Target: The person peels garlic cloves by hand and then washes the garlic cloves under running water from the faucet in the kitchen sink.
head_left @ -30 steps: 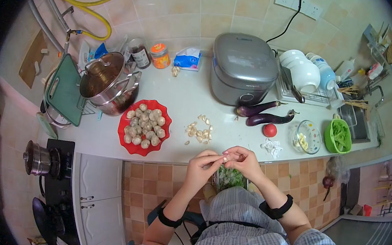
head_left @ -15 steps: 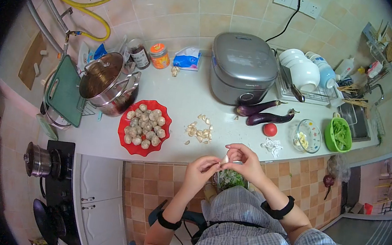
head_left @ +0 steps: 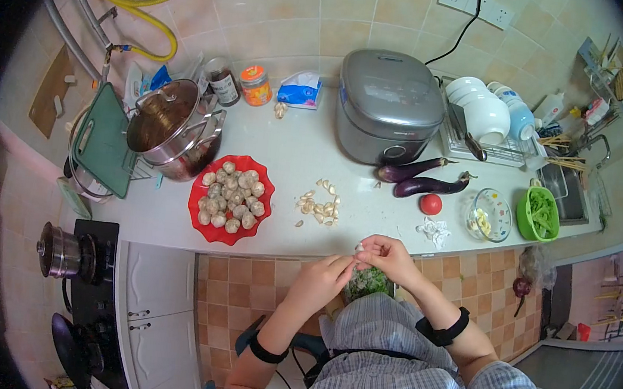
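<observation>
My left hand (head_left: 326,277) and my right hand (head_left: 388,259) meet just in front of the counter's edge, fingertips pinched together on a small pale garlic clove (head_left: 359,249). Below them is a container of chopped greens (head_left: 369,282), partly hidden by my hands. Loose garlic cloves (head_left: 319,209) lie on the white counter beyond my hands. To their left stands a red scalloped dish (head_left: 264,209) holding several round, greyish balls. Right of the cloves are white peelings (head_left: 435,232) and a glass bowl (head_left: 501,229) with some pale pieces inside.
A rice cooker (head_left: 389,104) stands at the back, with two eggplants (head_left: 432,185) and a tomato (head_left: 430,204) before it. A steel pot (head_left: 175,133) is at left, the stove (head_left: 97,279) below it. A green basket (head_left: 525,219) and dish rack (head_left: 510,155) are at right.
My left hand has turned and its fingers have closed in nearer to my right hand. The fingers of my right hand have curled in around the clove. The view has shifted slightly.
</observation>
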Action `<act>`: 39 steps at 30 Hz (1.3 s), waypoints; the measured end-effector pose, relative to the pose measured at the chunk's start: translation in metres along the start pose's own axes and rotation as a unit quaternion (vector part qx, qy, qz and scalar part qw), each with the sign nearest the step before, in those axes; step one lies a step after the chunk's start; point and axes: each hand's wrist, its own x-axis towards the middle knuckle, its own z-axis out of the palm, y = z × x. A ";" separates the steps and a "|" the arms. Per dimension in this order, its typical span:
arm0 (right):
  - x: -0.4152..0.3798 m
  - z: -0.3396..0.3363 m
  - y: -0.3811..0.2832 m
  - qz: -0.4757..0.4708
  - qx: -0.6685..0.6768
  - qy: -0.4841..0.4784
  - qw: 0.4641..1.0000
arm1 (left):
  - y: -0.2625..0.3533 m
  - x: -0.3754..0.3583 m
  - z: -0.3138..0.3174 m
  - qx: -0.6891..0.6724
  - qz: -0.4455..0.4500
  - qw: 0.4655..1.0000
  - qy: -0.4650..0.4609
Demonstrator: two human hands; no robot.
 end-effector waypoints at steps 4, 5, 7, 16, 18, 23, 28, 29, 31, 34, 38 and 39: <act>0.000 -0.002 0.002 0.013 -0.042 -0.005 0.999 | -0.005 -0.003 0.003 0.023 0.029 0.999 -0.004; 0.000 -0.001 0.002 0.019 -0.053 -0.003 0.998 | -0.005 -0.003 0.003 0.028 0.017 0.999 -0.013; -0.002 0.001 0.000 0.027 -0.044 -0.005 0.999 | -0.006 -0.002 0.003 0.033 0.006 0.999 -0.022; -0.004 0.003 0.000 0.084 0.090 -0.002 0.992 | -0.007 0.001 -0.008 -0.177 -0.127 0.975 -0.051; -0.003 0.003 -0.001 0.092 0.104 -0.001 0.990 | -0.011 -0.002 -0.002 -0.296 -0.135 0.946 -0.009; -0.005 0.000 0.006 0.099 0.092 -0.033 0.990 | -0.011 -0.002 -0.007 -0.278 -0.153 0.948 -0.035; -0.009 -0.007 0.010 0.106 0.090 -0.036 0.990 | -0.004 -0.002 -0.006 -0.291 -0.187 0.936 -0.070; -0.010 -0.009 0.011 0.102 0.089 -0.032 0.990 | 0.002 0.000 -0.008 -0.212 -0.159 0.961 -0.078; -0.013 -0.012 0.007 0.103 0.085 -0.027 0.991 | 0.008 0.003 -0.004 -0.128 -0.130 0.979 -0.087; -0.022 -0.022 0.008 0.088 0.082 -0.011 0.993 | 0.016 0.004 0.012 -0.019 -0.056 0.995 -0.084; -0.034 -0.036 0.013 0.055 0.104 0.035 0.992 | 0.036 0.012 0.031 0.111 0.015 0.990 -0.084; -0.038 -0.040 0.015 0.054 0.110 0.033 0.992 | 0.042 0.013 0.036 0.139 0.019 0.986 -0.089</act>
